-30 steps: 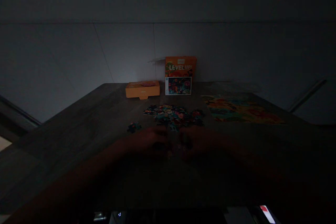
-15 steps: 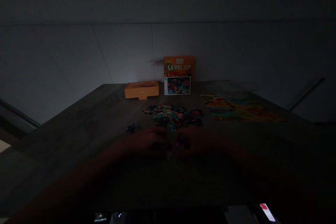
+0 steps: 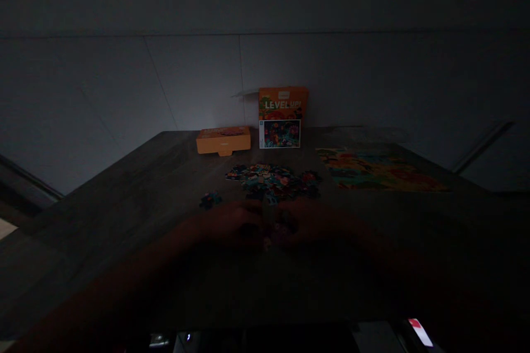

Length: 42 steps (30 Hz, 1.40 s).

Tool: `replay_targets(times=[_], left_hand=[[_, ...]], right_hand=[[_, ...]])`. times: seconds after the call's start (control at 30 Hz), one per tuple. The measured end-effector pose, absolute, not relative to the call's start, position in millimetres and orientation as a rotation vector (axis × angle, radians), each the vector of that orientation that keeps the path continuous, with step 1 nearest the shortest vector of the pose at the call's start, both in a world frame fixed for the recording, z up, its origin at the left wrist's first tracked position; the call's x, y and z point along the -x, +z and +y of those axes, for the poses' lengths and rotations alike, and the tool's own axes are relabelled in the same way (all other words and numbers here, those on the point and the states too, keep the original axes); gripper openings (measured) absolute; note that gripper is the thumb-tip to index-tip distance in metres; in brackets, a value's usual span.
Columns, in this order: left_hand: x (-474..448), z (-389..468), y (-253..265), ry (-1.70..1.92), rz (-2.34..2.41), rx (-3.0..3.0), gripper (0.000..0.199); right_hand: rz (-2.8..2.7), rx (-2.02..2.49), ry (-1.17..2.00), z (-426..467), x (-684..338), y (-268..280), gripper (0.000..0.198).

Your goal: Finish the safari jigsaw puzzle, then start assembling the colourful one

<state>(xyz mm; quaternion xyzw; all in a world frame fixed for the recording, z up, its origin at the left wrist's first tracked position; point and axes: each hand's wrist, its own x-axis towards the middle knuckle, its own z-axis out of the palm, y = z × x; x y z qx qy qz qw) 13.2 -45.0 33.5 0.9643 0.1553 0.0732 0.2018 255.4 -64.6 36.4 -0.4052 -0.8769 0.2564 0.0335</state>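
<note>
We had left hand (image 3: 232, 224), right hand (image 3: 312, 222) at puzzle pieces (image 3: 281, 231) in front of puzzle pile (image 3: 269, 179); couldn't tell if either grip clamped, too dark.

Small pieces (image 3: 281, 229), tinged pink and purple, were held low and close together, partly covered and too dimly lit for any join to be made out. Beyond them, a multicoloured pile (image 3: 269, 179) was loosely heaped, and to its near left a small dark cluster (image 3: 211, 199) was set apart.
</note>
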Motion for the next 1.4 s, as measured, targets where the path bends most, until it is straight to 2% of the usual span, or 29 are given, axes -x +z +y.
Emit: replay_targets(times=[0.23,0.5,1.23,1.4], left_hand=[[-14.6,-48.4,37.1,0.161,0.457,-2.682,0.038],[-14.6,-48.7,37.5,0.204,0.407,-2.688,0.034],[-14.0,-47.6,34.3,0.232,0.412,-2.672,0.037],[-14.3,-48.2,35.1,0.21,0.434,-2.681,0.036]], right_hand=[[-2.683,1.238,0.79,-62.6,-256.8,30.3,0.044],[-2.692,1.236,0.818,-65.6,-255.2,38.2,0.043],[-2.673,1.234,0.876,-66.2,-255.3,40.1,0.039],[-2.669,1.242,0.878,-64.4,-256.0,36.5,0.043]])
